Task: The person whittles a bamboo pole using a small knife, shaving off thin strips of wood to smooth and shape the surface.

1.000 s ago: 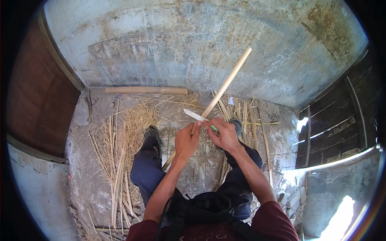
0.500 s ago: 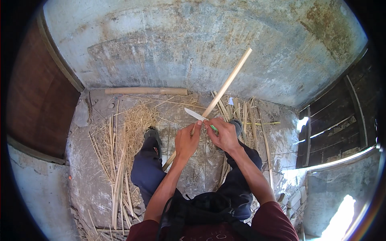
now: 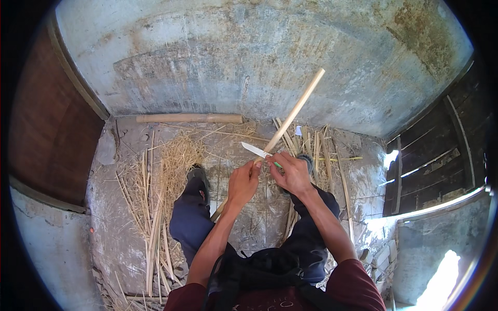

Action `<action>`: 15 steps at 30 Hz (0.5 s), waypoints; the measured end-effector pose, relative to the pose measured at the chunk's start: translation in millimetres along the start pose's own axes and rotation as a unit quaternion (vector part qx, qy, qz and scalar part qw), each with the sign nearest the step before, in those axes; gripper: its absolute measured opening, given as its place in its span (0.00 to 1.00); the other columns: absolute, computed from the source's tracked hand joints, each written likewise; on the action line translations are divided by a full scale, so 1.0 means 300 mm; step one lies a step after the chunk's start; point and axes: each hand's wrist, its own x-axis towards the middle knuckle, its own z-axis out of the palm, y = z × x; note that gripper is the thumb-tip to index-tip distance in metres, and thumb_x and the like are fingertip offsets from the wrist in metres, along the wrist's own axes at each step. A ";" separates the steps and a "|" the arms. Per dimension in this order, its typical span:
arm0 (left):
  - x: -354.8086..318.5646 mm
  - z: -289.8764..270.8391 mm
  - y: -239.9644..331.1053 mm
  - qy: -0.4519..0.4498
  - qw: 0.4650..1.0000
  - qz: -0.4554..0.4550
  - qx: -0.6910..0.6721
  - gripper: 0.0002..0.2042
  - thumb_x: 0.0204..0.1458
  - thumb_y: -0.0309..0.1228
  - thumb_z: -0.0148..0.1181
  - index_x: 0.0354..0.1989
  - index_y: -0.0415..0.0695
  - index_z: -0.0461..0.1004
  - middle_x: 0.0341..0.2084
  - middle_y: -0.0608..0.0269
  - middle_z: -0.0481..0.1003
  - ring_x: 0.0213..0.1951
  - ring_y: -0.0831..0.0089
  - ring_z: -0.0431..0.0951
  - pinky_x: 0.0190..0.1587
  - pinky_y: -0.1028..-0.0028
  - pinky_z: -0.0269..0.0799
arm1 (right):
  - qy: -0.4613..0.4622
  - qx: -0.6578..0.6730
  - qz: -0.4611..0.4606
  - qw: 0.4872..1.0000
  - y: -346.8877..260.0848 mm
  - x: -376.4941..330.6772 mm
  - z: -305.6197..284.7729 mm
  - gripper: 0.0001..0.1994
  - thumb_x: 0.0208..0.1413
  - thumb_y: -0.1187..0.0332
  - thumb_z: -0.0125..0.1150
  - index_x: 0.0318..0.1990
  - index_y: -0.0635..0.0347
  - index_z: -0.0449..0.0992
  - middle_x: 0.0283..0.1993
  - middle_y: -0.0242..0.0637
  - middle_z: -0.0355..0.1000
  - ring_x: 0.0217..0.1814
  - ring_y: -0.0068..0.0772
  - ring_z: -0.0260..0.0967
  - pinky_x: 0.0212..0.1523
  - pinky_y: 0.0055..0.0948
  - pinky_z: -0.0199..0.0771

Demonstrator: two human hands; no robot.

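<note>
Change: the far end of the pale strip [image 3: 298, 106] has come slightly lower in view; the blade of the knife [image 3: 253, 149] remains across it, so the cutting position seems little changed.
Left hand [image 3: 244, 182]: closed around the strip.
Right hand [image 3: 290, 172]: gripping the knife's green handle.
Strip: slanting above the floor [image 3: 249, 223], straight, smooth-looking.

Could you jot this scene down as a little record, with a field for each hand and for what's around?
Left hand: holds the strip
Right hand: grips the knife, green-handled
Blade: points up-left in the picture; contact with the strip unclear
Strip: pale, long, slanting up-right beyond the hands
Floor: shavings by the left shoe; sticks on the right
Back wall: stained; pole along its foot
</note>
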 end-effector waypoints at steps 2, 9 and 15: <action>-0.002 0.001 0.005 0.002 1.000 0.005 0.024 0.20 0.74 0.45 0.51 0.40 0.39 0.79 0.23 0.42 0.79 0.32 0.36 0.80 0.35 0.46 0.71 | 0.002 0.001 0.009 1.000 -0.001 -0.006 0.000 0.08 0.59 0.72 0.69 0.45 0.53 0.82 0.33 0.37 0.76 0.30 0.46 0.79 0.28 0.44 0.77; -0.001 0.010 -0.028 -0.008 0.999 -0.003 0.054 0.21 0.75 0.44 0.51 0.42 0.37 0.80 0.27 0.44 0.82 0.32 0.43 0.84 0.35 0.52 0.73 | -0.004 -0.011 -0.016 1.000 0.027 -0.018 0.031 0.08 0.60 0.71 0.69 0.46 0.53 0.81 0.34 0.37 0.76 0.30 0.46 0.79 0.28 0.44 0.78; -0.008 0.001 -0.006 -0.007 1.000 0.007 0.030 0.19 0.74 0.43 0.52 0.39 0.38 0.78 0.24 0.39 0.78 0.32 0.34 0.80 0.35 0.43 0.71 | -0.013 -0.001 0.001 1.000 0.018 -0.021 0.014 0.08 0.60 0.71 0.69 0.46 0.53 0.81 0.35 0.36 0.78 0.31 0.46 0.80 0.29 0.44 0.79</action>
